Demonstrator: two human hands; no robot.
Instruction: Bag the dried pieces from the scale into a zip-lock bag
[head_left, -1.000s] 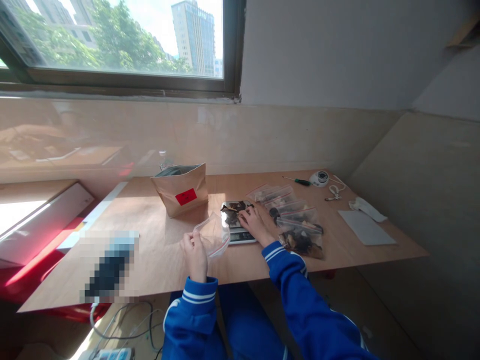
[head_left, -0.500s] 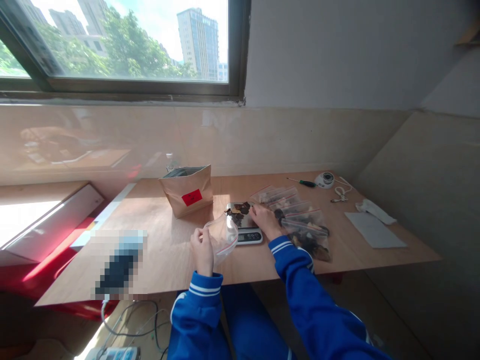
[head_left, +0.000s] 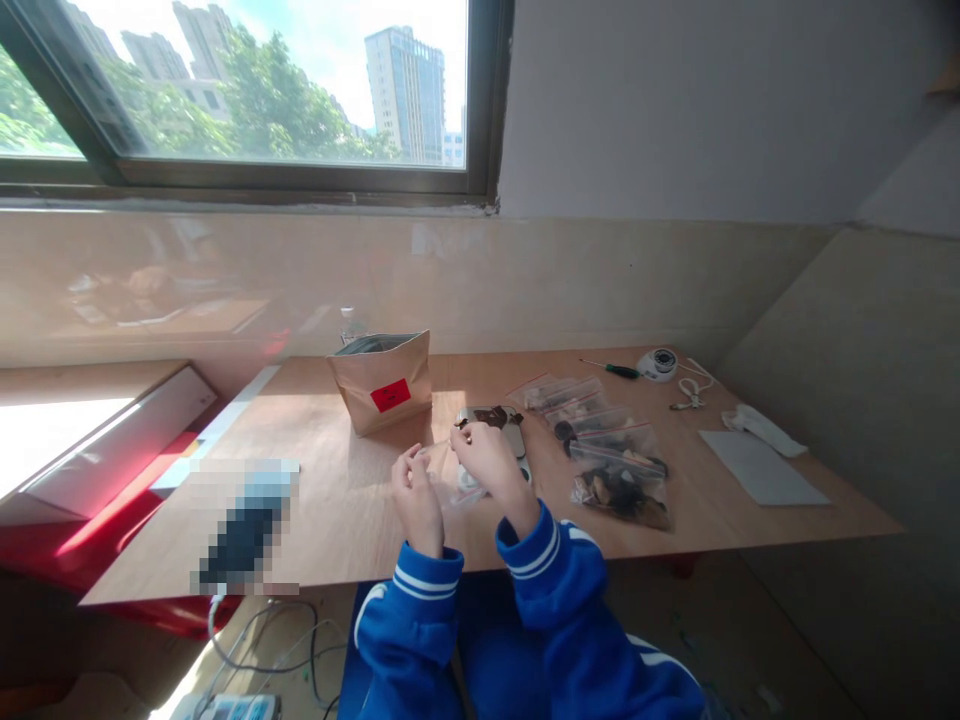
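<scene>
The clear bag (head_left: 463, 492) hangs above the near middle of the tabletop (head_left: 330, 520), its edge clamped in the left hand's (head_left: 418, 500) grip. The right hand (head_left: 489, 462) reaches to its opening; whether that grip is closed cannot be told. Beyond, dark pieces (head_left: 493, 416) lie on the scale (head_left: 517, 440), between the brown pouch (head_left: 381, 392) left and filled bags (head_left: 626, 492) right.

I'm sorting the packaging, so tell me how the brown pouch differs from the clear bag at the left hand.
The brown pouch is opaque; the clear bag is see-through. The pouch stands on the table by itself, while the bag is held up by the fingers of the left hand. The pouch carries a red label; none shows on the bag, though the hands partly hide it.
</scene>
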